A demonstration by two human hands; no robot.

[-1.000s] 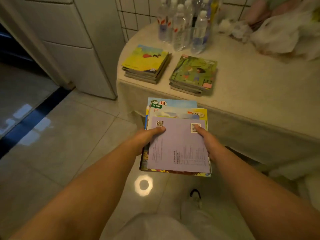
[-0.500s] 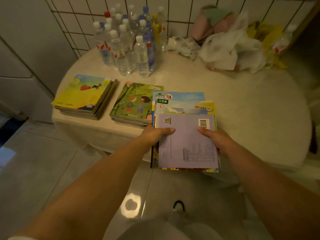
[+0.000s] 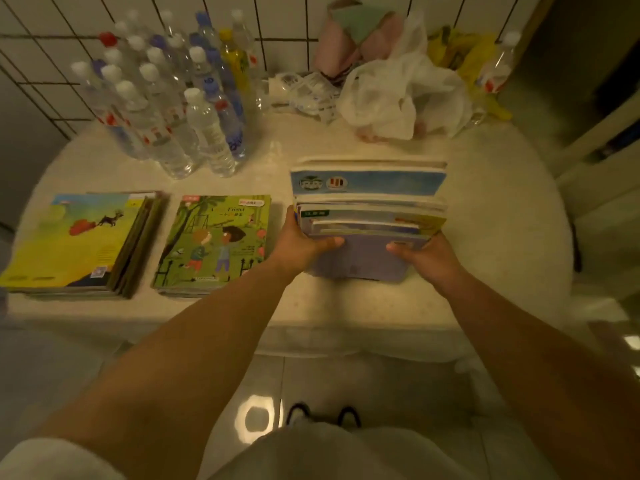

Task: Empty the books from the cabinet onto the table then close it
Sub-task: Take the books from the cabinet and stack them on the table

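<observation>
A stack of books [image 3: 369, 216] with a lilac cover on top and blue covers behind rests tilted on the round cream table [image 3: 485, 209], its near edge low. My left hand [image 3: 301, 242] grips the stack's left side, thumb on the lilac cover. My right hand [image 3: 424, 258] grips its right side. Two more book piles lie to the left: one with a green cover [image 3: 214, 244] and one with a yellow cover [image 3: 79, 244]. The cabinet is out of view.
Several water bottles [image 3: 180, 109] stand at the table's back left against the tiled wall. White plastic bags [image 3: 398, 95] and pink cloth sit at the back right. A tiled floor and my shoes [image 3: 322, 414] show below the table's front edge.
Both hands carried the stack forward from above the floor onto the table, right of the green pile. The stack has fanned out and tilted.
</observation>
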